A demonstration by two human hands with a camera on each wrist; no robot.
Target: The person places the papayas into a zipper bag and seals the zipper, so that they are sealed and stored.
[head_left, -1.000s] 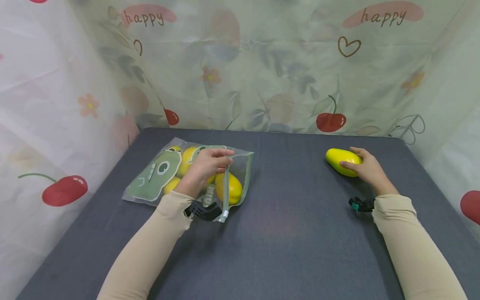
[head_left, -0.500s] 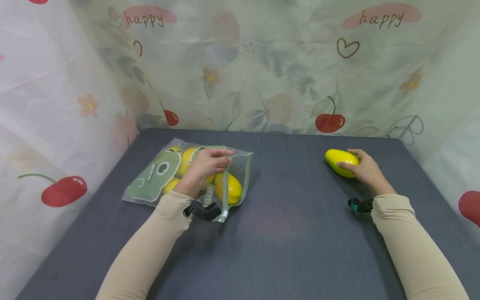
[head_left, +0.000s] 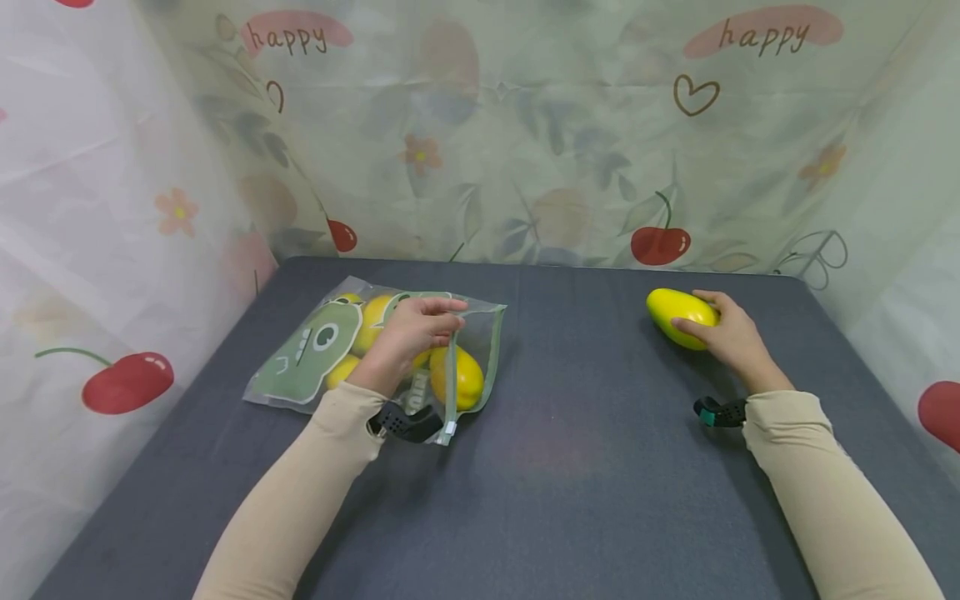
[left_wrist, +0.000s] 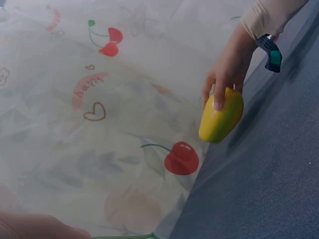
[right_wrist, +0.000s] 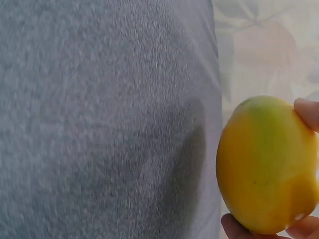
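My right hand (head_left: 733,340) grips a yellow mango (head_left: 678,312) with thumb and fingers at the right of the table, in the head view. In the right wrist view the mango (right_wrist: 266,164) shows green streaks, fingertips hold its sides, and a shadow lies apart from it on the cloth. At the left, my left hand (head_left: 412,337) pinches the mouth edge of a clear zip bag (head_left: 318,350) printed with a green cartoon face. Several yellow fruits (head_left: 467,379) lie inside the bag, partly hidden by the hand and print. Only a strip of left hand (left_wrist: 40,228) shows in the left wrist view.
A dark grey cloth covers the table (head_left: 555,467). Printed curtains (head_left: 510,167) stand along its back and sides. A white slider (head_left: 450,428) sits at the near end of the bag's zip strip. Both wrists wear black straps.
Over the last half second my right hand has raised the mango slightly, its far end tipping up and a little left. My left hand and the bag stay put.
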